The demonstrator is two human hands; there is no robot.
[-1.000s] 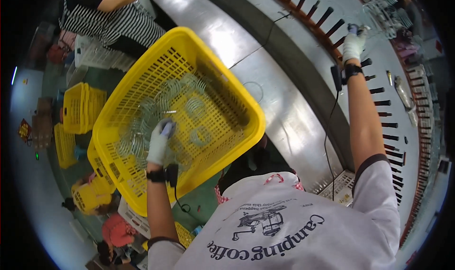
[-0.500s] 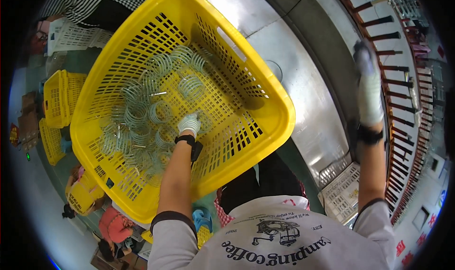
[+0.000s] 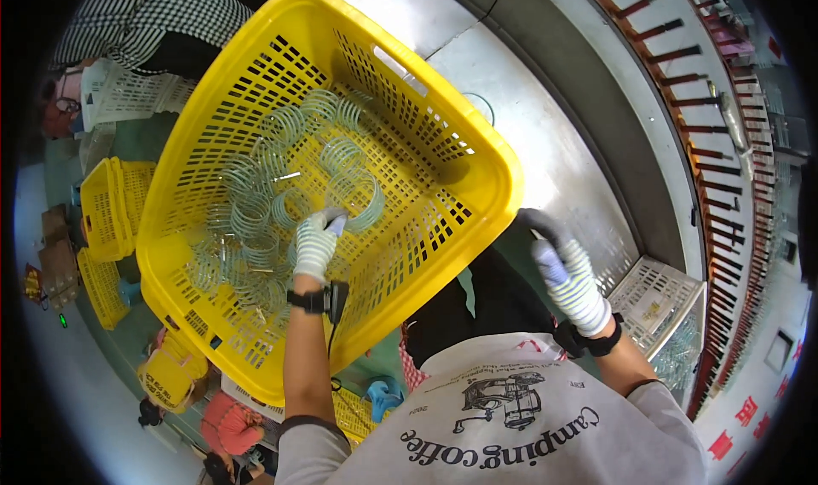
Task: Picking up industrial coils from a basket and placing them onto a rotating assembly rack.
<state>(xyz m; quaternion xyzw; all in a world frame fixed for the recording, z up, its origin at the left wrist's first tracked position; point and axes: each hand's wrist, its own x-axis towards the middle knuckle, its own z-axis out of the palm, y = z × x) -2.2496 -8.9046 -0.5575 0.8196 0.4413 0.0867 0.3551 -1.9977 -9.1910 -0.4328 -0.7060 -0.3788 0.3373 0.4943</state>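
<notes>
My left hand (image 3: 315, 243), in a striped glove, is inside a large yellow perforated basket (image 3: 503, 174). Its fingers are drawn together at the near left edge of a pale green, see-through coil (image 3: 372, 202) and appear to pinch it; the exact contact is hard to make out. Many similar coils (image 3: 249, 208) lie heaped in the left half of the basket. Outside the basket's right corner is my right hand (image 3: 573, 282), also gloved, with darker fingertips. Its fingers are apart and hold nothing visible.
A metal work surface (image 3: 545, 136) runs behind the basket, with a single thin ring (image 3: 480, 108) on it. Dark-handled rods line a rack (image 3: 711, 166) at right. A white crate (image 3: 652, 302) stands below it. Other people (image 3: 230, 425) and yellow baskets (image 3: 106, 212) are at left.
My right hand has come down and left from the rod rack to beside the basket. My left hand has shifted slightly left and nearer me; the coil beside it is more upright.
</notes>
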